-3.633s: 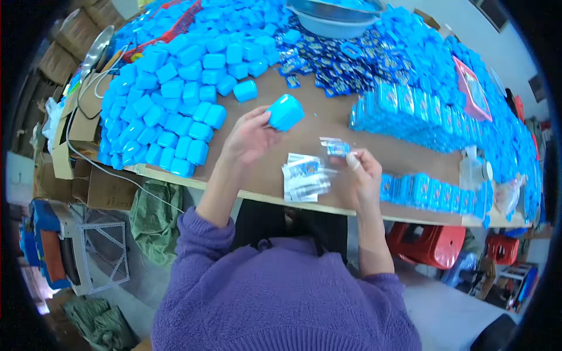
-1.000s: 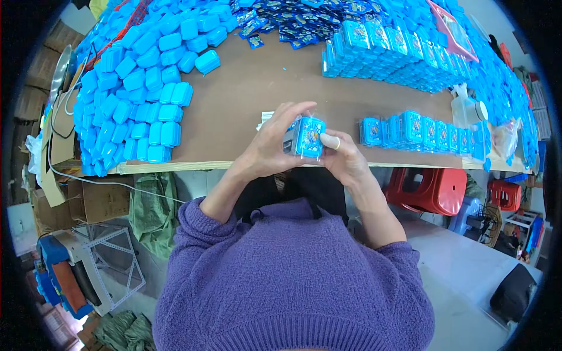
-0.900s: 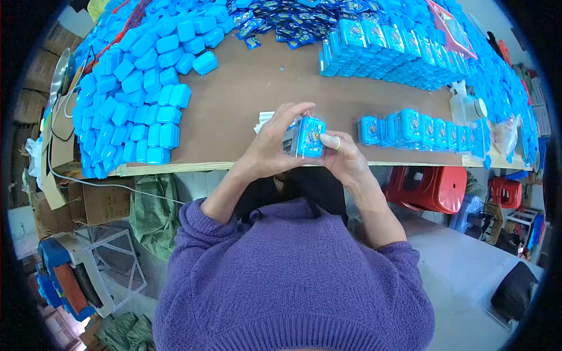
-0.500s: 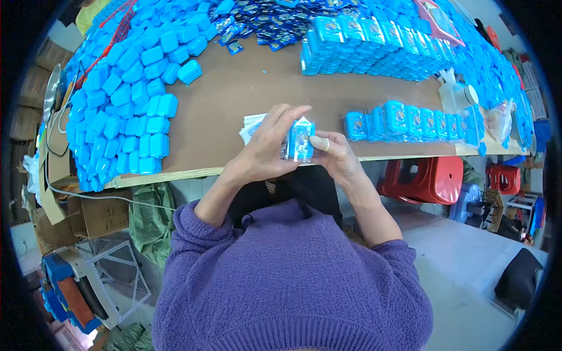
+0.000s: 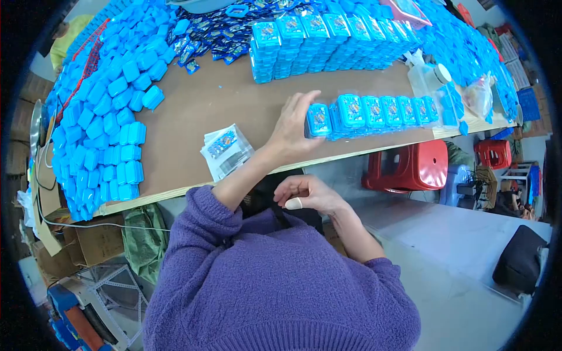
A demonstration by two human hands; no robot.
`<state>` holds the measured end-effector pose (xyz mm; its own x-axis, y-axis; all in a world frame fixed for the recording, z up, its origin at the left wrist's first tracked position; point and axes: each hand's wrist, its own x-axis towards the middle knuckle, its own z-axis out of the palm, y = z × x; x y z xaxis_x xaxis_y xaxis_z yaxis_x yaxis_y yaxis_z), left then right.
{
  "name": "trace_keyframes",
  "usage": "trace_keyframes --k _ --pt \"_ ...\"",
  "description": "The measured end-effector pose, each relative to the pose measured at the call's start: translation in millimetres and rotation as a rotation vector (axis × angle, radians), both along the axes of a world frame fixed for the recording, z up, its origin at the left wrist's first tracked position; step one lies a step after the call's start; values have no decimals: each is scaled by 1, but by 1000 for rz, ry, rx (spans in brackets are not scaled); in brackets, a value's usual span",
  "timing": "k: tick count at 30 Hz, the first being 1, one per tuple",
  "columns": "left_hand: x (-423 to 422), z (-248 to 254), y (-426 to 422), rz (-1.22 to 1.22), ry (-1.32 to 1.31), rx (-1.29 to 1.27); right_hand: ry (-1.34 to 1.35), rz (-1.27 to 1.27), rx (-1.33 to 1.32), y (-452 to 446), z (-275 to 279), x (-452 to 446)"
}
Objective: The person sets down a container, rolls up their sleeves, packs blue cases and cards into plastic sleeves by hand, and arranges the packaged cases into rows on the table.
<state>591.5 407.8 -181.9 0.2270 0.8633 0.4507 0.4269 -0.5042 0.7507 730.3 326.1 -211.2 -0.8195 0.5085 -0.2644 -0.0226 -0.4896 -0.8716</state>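
My left hand is closed around a small blue plastic box with a printed lid, in a clear wrapper. It sets this box against the left end of a row of similar wrapped blue boxes near the table's front edge. My right hand hovers in front of the edge, fingers loosely curled and apart from the thumb, with nothing seen in it. A pale covering wraps its thumb. Left of my left forearm lies a small stack of clear printed bags.
Unwrapped blue boxes heap up on the left. Stacked wrapped boxes stand at the back, beside dark blue packets. A white-capped container is at right. A red stool sits below the table edge.
My left hand has carried the wrapped box to the right, to the row's end. My right hand has let go of it and drawn back toward my body. The view has shifted.
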Motion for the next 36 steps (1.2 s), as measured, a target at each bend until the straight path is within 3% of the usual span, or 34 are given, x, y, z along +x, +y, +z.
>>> trace_keyframes --k 8,12,14,15,18,19,22,31,36 --pt "-23 6 -22 29 -70 -32 30 -56 -18 9 8 -7" --pt "-79 -4 -60 188 208 93 -100 -264 186 33 6 -39" --pt "-104 -5 -88 355 512 75 -308 -507 753 48 14 -71" --pt "-110 -4 -99 358 512 75 -306 -504 754 57 10 -82" --pt "-121 0 -126 295 731 -90 -622 -512 1441 78 -7 -110" --pt "-123 -2 -128 299 728 -90 -622 -507 1445 79 -7 -114" --pt "-128 -14 -133 254 728 -114 -514 -402 799 81 -3 -123" --pt "-133 -19 -134 248 742 -98 -499 -345 953 86 -10 -119" --pt "-133 -19 -135 255 737 -89 -481 -455 975 94 -8 -110"
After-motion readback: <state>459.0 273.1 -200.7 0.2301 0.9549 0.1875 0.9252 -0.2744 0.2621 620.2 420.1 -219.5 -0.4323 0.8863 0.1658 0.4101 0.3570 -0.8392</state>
